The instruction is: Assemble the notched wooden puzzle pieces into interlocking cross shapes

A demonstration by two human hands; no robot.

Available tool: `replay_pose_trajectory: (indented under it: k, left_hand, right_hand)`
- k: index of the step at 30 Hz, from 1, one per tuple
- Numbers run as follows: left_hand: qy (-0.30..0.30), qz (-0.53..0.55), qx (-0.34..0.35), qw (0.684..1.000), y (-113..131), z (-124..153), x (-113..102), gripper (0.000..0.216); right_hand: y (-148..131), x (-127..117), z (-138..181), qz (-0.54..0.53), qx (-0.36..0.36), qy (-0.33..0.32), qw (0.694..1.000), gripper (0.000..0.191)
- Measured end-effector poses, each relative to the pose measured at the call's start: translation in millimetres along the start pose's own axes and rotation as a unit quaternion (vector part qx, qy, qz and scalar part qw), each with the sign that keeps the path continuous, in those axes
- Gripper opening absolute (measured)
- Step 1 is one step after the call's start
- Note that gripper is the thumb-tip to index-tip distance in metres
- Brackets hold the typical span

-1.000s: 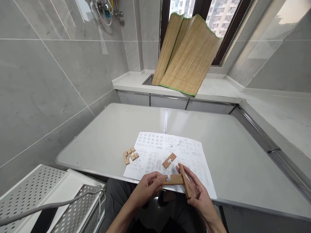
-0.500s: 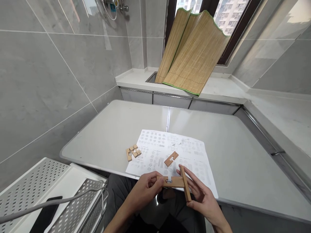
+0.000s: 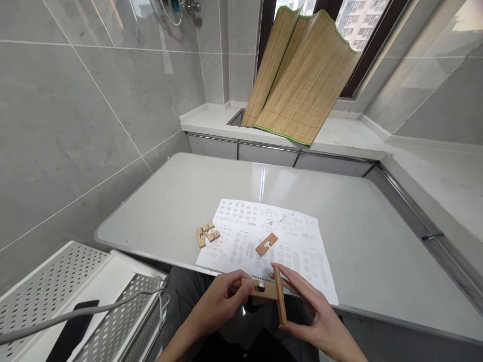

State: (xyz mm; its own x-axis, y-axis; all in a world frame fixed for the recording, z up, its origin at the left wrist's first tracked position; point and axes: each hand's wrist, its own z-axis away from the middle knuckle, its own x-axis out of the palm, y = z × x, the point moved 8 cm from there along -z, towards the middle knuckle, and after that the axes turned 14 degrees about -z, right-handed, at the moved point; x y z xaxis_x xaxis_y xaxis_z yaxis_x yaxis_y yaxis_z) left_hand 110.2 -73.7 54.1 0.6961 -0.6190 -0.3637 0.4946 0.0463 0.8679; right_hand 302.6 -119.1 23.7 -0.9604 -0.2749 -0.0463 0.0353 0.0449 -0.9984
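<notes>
Left hand (image 3: 221,301) clamps the notched piece (image 3: 265,292), right hand (image 3: 319,319) clamps the crossing bar (image 3: 280,301), at the surface's (image 3: 362,241) near edge.

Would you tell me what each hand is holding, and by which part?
The left hand pinches a notched wooden piece by its left end; the right hand grips the wooden bar crossing it, from the bar's right side.

A single head-worn view looks forward and down from close above the hands, across the surface (image 3: 339,211) toward the far window (image 3: 362,30).
</notes>
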Motion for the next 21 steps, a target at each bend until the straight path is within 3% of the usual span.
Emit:
replay_pose_trajectory:
  k: [13, 21]
  left_hand:
    - [0.020, -0.006, -0.001, 1.000, 3, 7, 4, 0.050]
    - [0.008, -0.031, 0.012, 0.999, 11, 7, 15, 0.050]
  right_hand:
    - [6, 13, -4, 0.010, 0.006, 0.010, 1.000, 0.094]
    - [-11, 22, -8, 0.019, -0.017, -0.012, 1.000, 0.094]
